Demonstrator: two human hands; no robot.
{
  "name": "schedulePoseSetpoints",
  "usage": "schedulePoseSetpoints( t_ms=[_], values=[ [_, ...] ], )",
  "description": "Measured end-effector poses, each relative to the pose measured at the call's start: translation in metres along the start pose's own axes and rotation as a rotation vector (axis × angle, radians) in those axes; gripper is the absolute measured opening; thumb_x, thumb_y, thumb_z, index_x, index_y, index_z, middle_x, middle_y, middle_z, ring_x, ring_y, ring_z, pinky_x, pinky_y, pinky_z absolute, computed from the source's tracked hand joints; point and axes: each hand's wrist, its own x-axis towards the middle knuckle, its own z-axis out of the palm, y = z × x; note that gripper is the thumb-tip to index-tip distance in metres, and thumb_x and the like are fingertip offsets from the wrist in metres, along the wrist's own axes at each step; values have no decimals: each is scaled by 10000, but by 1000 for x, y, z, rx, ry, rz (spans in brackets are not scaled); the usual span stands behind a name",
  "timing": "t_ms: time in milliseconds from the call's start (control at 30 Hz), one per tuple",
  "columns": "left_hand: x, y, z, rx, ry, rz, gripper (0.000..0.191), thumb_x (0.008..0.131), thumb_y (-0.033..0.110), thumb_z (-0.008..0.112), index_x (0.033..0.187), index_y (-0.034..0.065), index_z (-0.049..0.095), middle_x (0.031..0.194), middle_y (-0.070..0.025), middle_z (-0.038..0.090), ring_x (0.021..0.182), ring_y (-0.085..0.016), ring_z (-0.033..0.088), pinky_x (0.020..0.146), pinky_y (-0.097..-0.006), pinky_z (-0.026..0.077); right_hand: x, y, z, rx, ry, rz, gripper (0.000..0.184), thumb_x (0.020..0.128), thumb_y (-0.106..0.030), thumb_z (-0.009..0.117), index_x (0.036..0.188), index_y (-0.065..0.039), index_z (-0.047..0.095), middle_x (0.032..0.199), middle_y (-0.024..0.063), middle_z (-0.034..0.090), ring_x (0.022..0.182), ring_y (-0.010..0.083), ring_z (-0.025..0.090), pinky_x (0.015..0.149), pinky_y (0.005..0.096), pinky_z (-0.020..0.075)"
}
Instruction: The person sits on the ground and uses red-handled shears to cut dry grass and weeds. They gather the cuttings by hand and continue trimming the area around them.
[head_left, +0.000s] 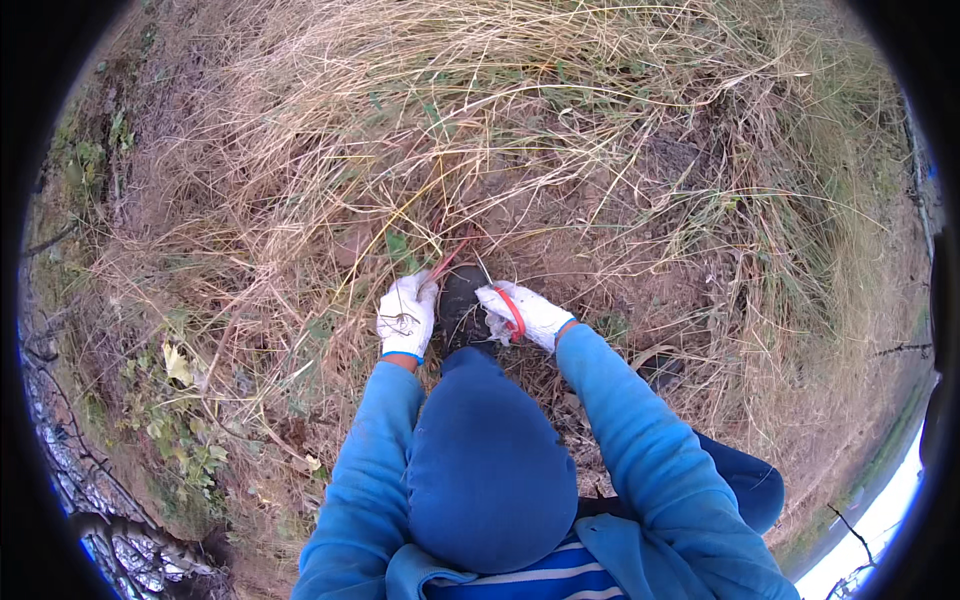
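My left hand (406, 315), in a white knit glove with a blue cuff, is closed around a few reddish stems (450, 259) just left of my dark boot (463, 296). On the boot's other side, my gloved right hand (534, 313) grips what looks like a pair of scissors. Its red handle loop (513, 311) crosses the back of the glove, and a thin metal blade (484, 271) points forward past the boot's toe. The rest of the tool is hidden by my fingers. Whitish crumpled material (498, 327) shows beneath that hand.
Long dry grass (480, 60) arches over the slope ahead. Bare brown soil (577, 255) shows to the right of the boot. My blue-clad knee (491, 457) rises between my arms. Leafy green weeds (184, 450) and bare branches (135, 536) lie at the left.
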Motion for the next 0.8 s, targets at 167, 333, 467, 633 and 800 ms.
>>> schedulePoseSetpoints(
  t_ms=[167,333,467,633,800],
  values=[
    [-2,-9,-4,124,-27,70,267,916,229,702,1160,132,748,1098,-196,720,999,-394,693,894,-463,554,38,-21,-2,-95,68,-59,461,935,-527,714,992,-79,620,739,-10,554,612,80,512,530,255,420],
    [-3,-1,-15,243,-117,-52,338,936,291,668,1220,114,720,1233,-208,683,1116,-392,659,944,-465,536,38,-37,-1,-247,64,79,479,931,-504,714,977,-32,644,650,15,537,478,112,508,393,283,412],
    [-15,23,-27,220,-81,133,309,910,315,685,1184,173,689,1066,-123,689,912,-349,687,782,-479,541,20,-32,-4,-326,31,83,456,972,-450,682,1151,-34,627,674,-1,549,550,99,549,490,297,481],
    [-5,62,-49,259,-167,541,281,837,217,738,1109,174,686,921,-86,639,822,-344,647,726,-492,508,31,-16,-10,-315,-31,-143,447,1015,-380,642,1327,-71,559,1078,67,675,961,180,672,799,340,565],
    [51,100,-45,323,20,785,395,756,170,733,1145,128,678,1360,-95,587,1376,-344,477,1132,-533,374,68,-29,14,265,59,-139,325,1077,-309,490,1266,-60,577,1087,95,690,920,183,687,729,349,585]
  ],
)
